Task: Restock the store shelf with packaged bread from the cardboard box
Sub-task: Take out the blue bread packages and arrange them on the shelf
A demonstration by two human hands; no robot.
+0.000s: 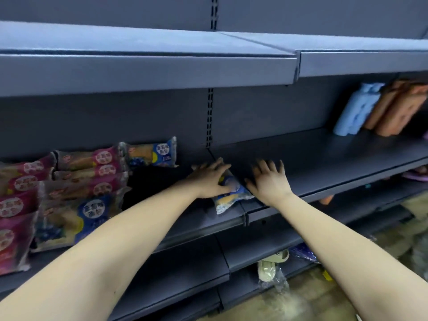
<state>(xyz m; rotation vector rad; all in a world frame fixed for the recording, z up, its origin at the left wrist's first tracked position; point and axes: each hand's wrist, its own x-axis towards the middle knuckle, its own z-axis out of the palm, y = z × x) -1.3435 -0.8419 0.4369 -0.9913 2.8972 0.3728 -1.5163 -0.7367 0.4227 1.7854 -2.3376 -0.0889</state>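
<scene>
bread pkt (229,195) axis front-back | L hand (208,179) fingers flat atop | R hand (269,181) fingers splayed

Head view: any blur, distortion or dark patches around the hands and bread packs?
Head view: the wide-angle lens skews the upper shelf edge. Head view: dim bluish light, with black shadow between the stacked bread packs and the left hand. Head view: that hand, the right hand and the blue bread pack are soft, the far-right packs blurrier.
</scene>
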